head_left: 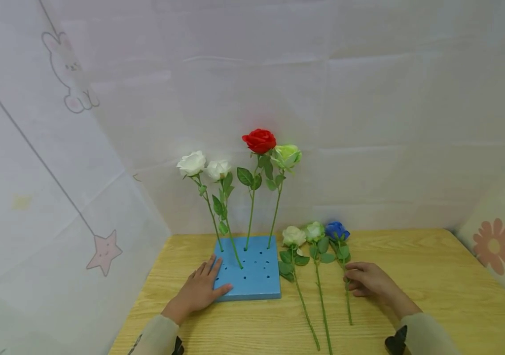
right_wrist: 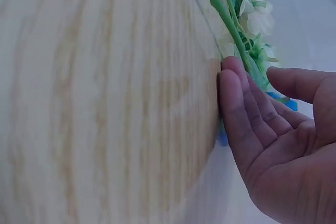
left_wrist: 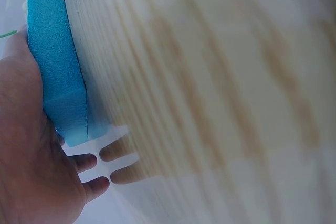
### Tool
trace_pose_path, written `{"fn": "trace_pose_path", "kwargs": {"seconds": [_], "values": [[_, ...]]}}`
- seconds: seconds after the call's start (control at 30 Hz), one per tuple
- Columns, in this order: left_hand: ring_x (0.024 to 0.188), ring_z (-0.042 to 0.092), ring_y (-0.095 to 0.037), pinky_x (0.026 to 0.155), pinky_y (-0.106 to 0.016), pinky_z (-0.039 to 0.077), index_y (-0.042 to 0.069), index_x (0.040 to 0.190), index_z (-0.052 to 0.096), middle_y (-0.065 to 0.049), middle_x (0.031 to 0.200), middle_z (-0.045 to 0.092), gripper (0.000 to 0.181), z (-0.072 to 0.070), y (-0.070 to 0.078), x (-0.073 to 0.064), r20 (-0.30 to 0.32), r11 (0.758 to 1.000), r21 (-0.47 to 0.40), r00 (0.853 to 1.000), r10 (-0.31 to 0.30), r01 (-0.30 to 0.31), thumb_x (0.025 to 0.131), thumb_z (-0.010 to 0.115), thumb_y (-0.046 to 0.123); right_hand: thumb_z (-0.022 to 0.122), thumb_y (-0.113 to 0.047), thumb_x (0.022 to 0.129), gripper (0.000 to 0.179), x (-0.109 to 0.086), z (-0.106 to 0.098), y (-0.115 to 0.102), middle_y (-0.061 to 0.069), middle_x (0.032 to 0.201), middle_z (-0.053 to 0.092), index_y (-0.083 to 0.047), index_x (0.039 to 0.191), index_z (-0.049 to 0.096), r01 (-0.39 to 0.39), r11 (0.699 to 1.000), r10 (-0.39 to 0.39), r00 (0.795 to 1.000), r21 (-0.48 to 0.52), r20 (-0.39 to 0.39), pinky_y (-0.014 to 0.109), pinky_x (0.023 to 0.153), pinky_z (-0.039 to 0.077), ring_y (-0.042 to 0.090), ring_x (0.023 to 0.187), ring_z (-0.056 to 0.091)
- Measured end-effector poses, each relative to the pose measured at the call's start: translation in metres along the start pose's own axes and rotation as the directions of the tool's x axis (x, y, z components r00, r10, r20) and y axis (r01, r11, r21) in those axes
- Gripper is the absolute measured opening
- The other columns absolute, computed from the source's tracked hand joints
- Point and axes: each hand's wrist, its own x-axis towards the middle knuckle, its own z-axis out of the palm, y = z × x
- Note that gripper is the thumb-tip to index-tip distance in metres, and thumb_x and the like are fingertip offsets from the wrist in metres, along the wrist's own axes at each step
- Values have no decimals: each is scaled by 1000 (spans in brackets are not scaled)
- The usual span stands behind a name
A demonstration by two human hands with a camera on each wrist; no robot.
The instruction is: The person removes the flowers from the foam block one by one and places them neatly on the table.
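Observation:
My left hand (head_left: 200,288) rests with spread fingers on the left edge of a blue foam block (head_left: 259,291) with holes in its top. In the block stand two white roses (head_left: 192,163), a red rose (head_left: 260,141) and a light green rose (head_left: 286,157). My right hand (head_left: 368,280) is at the stem of a blue rose (head_left: 337,230) lying on the table. In the right wrist view, the green stem (right_wrist: 223,14) runs between thumb and fingers, with a gap at the thumb. Left of it lie a cream rose (head_left: 294,236) and a pale green-white rose (head_left: 314,231).
The wooden table (head_left: 434,276) extends to both sides and in front of the block. Behind it hangs a pale cloth backdrop (head_left: 368,108), close to the upright flowers. The side cloths carry a printed star (head_left: 104,252) and a printed flower (head_left: 496,246).

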Motion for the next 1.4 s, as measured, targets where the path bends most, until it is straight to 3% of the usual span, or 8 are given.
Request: {"fn": "trace_pose_path", "kwargs": {"seconds": [0.17, 0.37, 0.57, 1.07, 1.4], "values": [[150, 22, -47, 111, -70, 27, 15, 165, 16, -13, 170, 7, 95, -1, 1, -1, 9, 1000, 2, 1000, -5, 5, 95, 41, 76, 60, -19, 103, 48, 0, 0, -3, 13, 102, 70, 9, 141, 51, -8, 999, 5, 999, -52, -54, 40, 70, 60, 25, 81, 70], [149, 24, -49, 110, -70, 28, 16, 165, 17, -13, 170, 7, 95, 0, 0, -3, 4, 1000, 1, 1000, -11, 11, 95, 41, 76, 63, -20, 102, 47, -3, 0, -10, 16, 108, 72, 9, 138, 54, 60, 991, -72, 993, -120, -94, 41, 72, 60, 27, 84, 72], [148, 25, -50, 109, -72, 28, 14, 164, 18, -14, 170, 9, 94, 1, 1, -6, 3, 1000, -11, 1000, -8, 8, 96, 43, 73, 60, -17, 103, 47, -5, 6, -20, 23, 116, 69, 11, 139, 52, 105, 986, -117, 989, -133, -86, 43, 77, 60, 29, 91, 72], [148, 26, -50, 109, -71, 29, 14, 164, 20, -15, 170, 11, 94, -1, 3, -7, -4, 1000, -10, 1000, -8, 8, 96, 44, 74, 63, -21, 102, 51, 3, 26, -55, 26, 125, 64, 3, 145, 51, 195, 975, -200, 979, -109, -44, 47, 86, 59, 36, 100, 70], [149, 25, -49, 110, -70, 28, 15, 164, 18, -13, 170, 9, 94, -4, 4, -5, -1, 1000, 0, 1000, -8, 8, 96, 42, 74, 64, -24, 102, 50, 15, 46, -70, 27, 127, 62, 2, 144, 52, 259, 961, -262, 965, -97, -21, 45, 86, 59, 33, 101, 70]]}}
